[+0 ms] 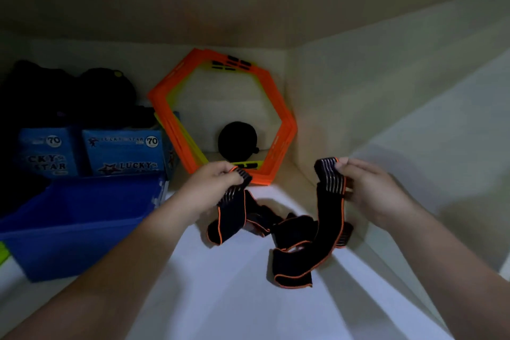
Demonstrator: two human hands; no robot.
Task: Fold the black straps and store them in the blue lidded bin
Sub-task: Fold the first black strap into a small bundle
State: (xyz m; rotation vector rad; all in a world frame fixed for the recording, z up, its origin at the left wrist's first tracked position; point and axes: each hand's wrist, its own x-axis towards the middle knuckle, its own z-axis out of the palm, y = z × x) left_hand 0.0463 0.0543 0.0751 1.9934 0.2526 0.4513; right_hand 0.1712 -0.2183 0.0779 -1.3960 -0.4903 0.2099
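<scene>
Black strap [292, 232] sags onto the shelf [220, 298], one end clamped in each grip, left hand [212, 188], right hand [367, 188]. Folding step: bring ends together, then bin [69, 229] at left.

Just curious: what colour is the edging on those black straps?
Orange, running along the edges of the black straps; the head view shows it clearly.

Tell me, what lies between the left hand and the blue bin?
In the head view, only bare white shelf lies between the left hand, which grips a black strap, and the open blue bin.
</scene>
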